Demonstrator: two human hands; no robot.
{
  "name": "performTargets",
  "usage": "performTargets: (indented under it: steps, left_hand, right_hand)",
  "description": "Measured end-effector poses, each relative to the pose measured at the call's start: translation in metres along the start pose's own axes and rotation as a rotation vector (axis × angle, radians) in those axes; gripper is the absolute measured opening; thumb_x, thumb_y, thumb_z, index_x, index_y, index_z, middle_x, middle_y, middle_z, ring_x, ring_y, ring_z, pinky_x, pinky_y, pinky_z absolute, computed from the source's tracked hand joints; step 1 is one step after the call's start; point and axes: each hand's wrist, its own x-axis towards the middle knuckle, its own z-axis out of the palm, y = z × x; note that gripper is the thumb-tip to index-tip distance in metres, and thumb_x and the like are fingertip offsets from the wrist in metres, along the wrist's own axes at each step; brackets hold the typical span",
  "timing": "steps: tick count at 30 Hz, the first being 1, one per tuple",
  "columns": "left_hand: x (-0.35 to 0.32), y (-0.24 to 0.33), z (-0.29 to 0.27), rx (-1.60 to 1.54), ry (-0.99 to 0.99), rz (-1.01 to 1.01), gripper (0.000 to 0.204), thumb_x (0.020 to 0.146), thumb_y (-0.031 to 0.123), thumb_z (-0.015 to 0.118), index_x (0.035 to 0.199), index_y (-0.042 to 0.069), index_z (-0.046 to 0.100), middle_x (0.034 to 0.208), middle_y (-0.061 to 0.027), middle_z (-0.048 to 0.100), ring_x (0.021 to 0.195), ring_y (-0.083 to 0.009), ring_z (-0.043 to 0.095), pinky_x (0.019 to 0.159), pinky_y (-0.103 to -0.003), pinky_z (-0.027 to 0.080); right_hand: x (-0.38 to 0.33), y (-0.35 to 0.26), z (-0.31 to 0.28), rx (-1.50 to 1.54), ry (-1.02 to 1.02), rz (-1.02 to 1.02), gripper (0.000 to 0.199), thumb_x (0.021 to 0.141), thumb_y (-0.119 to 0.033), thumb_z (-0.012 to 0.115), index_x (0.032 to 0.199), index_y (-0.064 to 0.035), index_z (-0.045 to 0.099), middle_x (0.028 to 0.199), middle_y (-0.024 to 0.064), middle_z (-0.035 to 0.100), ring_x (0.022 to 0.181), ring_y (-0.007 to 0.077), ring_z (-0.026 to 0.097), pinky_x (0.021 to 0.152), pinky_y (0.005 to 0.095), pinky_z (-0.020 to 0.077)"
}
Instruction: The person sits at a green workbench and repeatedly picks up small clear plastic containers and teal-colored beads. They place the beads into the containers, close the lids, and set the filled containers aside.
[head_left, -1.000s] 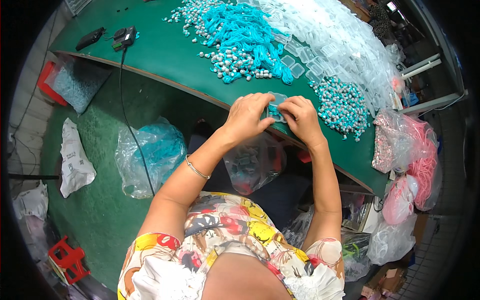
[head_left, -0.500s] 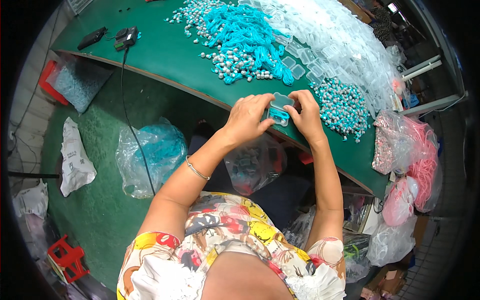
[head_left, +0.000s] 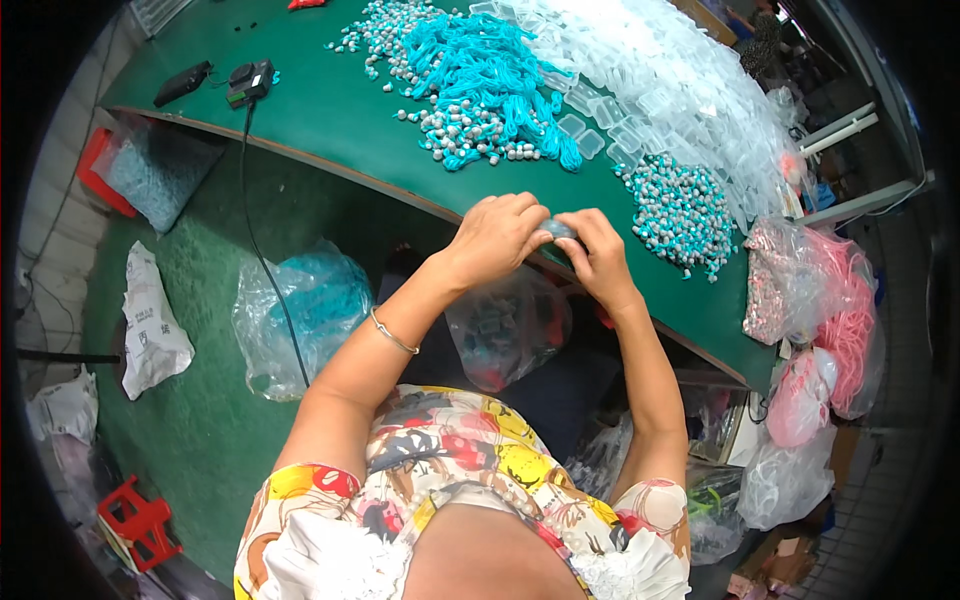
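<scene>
At the bottom of the frame the person's patterned top is filling the view, and both forearms are reaching up toward the middle. The left hand (head_left: 495,235) and the right hand (head_left: 597,255) are meeting just above centre, at the near edge of the green table (head_left: 330,120). Between their fingertips they are pinching a small clear case with teal inside (head_left: 558,230); the fingers of both hands are curling together around it, so most of it is hidden, and whether it is closed cannot be told. A thin bracelet (head_left: 392,333) is sitting on the left wrist.

Below the table edge, a clear bag of dark pieces (head_left: 505,325) is hanging or lying near the person's lap, and a bag of teal material (head_left: 300,310) is resting on the floor at the left.

Further up, a heap of teal cords with grey beads (head_left: 480,90) is spreading across the upper middle, and a smaller pile of beaded teal pieces (head_left: 680,210) is lying to the right of the hands. Beyond them, a wide drift of empty clear cases (head_left: 680,100) is covering the upper right.

Judging from these piles, the work appears to be far from finished: many cords and many cases are waiting, and only the one case is in hand.
</scene>
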Motion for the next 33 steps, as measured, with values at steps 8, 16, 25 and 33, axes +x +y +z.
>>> performTargets:
  steps: [8,16,25,33]
  left_hand:
    - [-0.01,-0.005,0.0,-0.15,0.084,-0.041,0.02,0.09,0.023,0.066,0.093,0.003,0.064,0.085,-0.0136,0.059,0.078,-0.0343,0.06,0.068,-0.044,0.047]
    - [-0.03,0.036,0.013,-0.106,0.009,0.103,0.023,0.085,0.027,0.07,0.094,0.007,0.065,0.086,-0.0089,0.06,0.079,-0.0292,0.061,0.069,-0.04,0.046]
    - [-0.088,0.005,0.111,0.104,-0.493,-0.017,0.023,0.085,0.03,0.07,0.089,0.008,0.065,0.082,-0.0098,0.062,0.082,-0.0309,0.067,0.069,-0.044,0.051]
    - [-0.061,0.018,0.046,-0.097,-0.099,0.086,0.015,0.081,0.016,0.071,0.089,0.007,0.063,0.074,-0.0114,0.059,0.074,-0.0327,0.064,0.063,-0.043,0.05]
  right_hand:
    - [0.014,-0.004,-0.006,0.235,-0.219,0.17,0.016,0.085,-0.006,0.069,0.1,-0.0003,0.069,0.086,0.0084,0.062,0.073,0.0182,0.061,0.064,0.0314,0.0477]
    - [0.09,0.109,-0.011,-0.56,-0.054,0.14,0.05,0.081,-0.019,0.07,0.129,-0.0128,0.058,0.129,0.0103,0.059,0.123,0.0312,0.051,0.1,0.0522,0.0385]
    - [0.071,0.081,-0.006,-0.79,0.077,0.015,0.029,0.087,-0.018,0.062,0.113,-0.0059,0.065,0.08,0.013,0.068,0.08,0.0309,0.064,0.081,0.049,0.0423]
    - [0.015,0.03,-0.016,-0.557,0.178,0.451,0.041,0.09,-0.014,0.054,0.129,-0.0016,0.054,0.066,0.0206,0.065,0.062,0.0408,0.064,0.065,0.0525,0.0475]
